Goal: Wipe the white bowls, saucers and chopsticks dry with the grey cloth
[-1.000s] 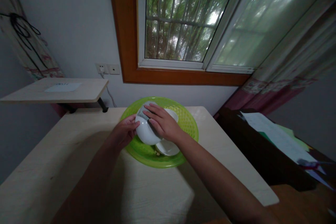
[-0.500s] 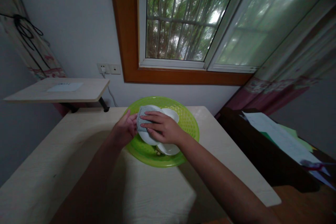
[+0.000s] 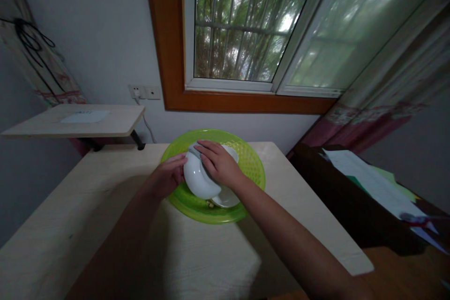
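- Head view: pinching a white bowl [image 3: 198, 180] at its near-left edge with the left hand [image 3: 171, 175] — tilted between the two hands, rounded outer side showing, inside hidden.
- Holding a gray cloth [image 3: 193, 149] against that bowl with the right hand [image 3: 222, 165], fingers bent over and slightly spread.
- Reaching with both hands over a green basket [image 3: 253, 168], set on the pale table [image 3: 207, 262].
- Seeing two more white pieces in the basket: a near dish [image 3: 230, 199] below the right wrist, a far dish [image 3: 232, 152] just beyond the right hand, mostly covered.
- Showing in the basket too, below the held bowl, small yellowish bits [image 3: 210, 204] — too small to name.
- Bearing a paper sheet [image 3: 85, 116], on the raised shelf [image 3: 119, 124] beyond the left hand.
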Motion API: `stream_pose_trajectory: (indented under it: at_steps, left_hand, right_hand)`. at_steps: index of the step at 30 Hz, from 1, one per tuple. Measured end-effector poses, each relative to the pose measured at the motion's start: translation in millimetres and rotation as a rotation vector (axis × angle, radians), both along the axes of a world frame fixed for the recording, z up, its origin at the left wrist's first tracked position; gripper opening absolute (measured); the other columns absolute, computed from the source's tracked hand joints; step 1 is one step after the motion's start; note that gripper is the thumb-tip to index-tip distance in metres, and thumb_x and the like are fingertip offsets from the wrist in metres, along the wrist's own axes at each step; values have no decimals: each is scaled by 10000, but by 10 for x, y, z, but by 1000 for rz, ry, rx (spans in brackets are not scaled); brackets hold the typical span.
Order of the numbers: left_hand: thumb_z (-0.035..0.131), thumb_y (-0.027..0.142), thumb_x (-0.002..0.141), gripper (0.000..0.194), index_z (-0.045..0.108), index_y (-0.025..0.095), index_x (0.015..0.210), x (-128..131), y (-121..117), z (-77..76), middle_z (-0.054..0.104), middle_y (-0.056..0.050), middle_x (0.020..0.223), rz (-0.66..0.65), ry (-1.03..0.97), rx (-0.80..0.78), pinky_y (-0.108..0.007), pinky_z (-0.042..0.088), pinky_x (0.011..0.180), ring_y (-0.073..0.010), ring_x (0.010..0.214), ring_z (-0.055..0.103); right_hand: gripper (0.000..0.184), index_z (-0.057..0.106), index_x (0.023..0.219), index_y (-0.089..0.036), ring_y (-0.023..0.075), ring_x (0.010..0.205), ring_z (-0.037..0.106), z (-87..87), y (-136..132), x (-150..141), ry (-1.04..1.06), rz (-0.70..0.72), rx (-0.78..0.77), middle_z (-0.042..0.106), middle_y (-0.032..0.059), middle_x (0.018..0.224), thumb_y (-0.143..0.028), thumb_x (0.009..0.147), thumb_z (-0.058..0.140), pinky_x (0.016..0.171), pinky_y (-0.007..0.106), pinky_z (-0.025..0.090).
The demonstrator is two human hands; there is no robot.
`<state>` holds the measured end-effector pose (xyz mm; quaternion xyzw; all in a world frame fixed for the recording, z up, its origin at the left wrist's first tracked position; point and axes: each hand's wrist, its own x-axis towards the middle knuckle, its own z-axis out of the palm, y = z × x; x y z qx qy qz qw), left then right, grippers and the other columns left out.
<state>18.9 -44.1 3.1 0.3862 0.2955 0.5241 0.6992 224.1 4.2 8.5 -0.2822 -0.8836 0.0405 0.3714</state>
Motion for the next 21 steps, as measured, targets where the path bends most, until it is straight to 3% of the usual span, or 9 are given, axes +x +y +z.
stream_pose_trajectory:
  at_steps: [8, 14, 17, 21]
  left_hand:
    - [715, 150, 824, 277, 681, 88, 1092, -57, 32, -62, 726, -97, 936, 46, -35, -75, -216, 547, 650, -137, 713, 665]
    - [650, 66, 831, 220, 664, 89, 1050, -79, 68, -52, 720, -87, 878, 104, -152, -85, -194, 551, 633, -130, 700, 679]
    - [615, 55, 849, 175, 649, 87, 1018, -91, 86, -59, 701, -71, 825, 161, -186, -91, -191, 550, 611, -121, 657, 668]
    - [553, 68, 885, 249, 630, 77, 1121, -87, 101, -46, 719, -115, 924, 238, -204, -101, -261, 592, 727, -174, 789, 712]
  right_hand:
    - [395, 612, 1388, -203, 236, 1306, 557, -64, 83, 39, 57, -68, -78, 613, 123, 1413, -250, 1026, 462, 1142, 461, 432]
    - [458, 614, 1382, -258, 230, 1383, 501, 17, -15, 30, 13, 190, 2, 564, 76, 1481, -153, 962, 465, 1166, 510, 407]
    - [483, 672, 1306, -249, 206, 1344, 544, 57, -54, 41, 18, 343, 11, 600, 65, 1445, -88, 919, 432, 1148, 469, 439]
    - [491, 720, 1204, -274, 179, 1258, 616, 51, -48, 75, 60, 403, 18, 662, 34, 1367, -57, 883, 419, 1118, 449, 474]
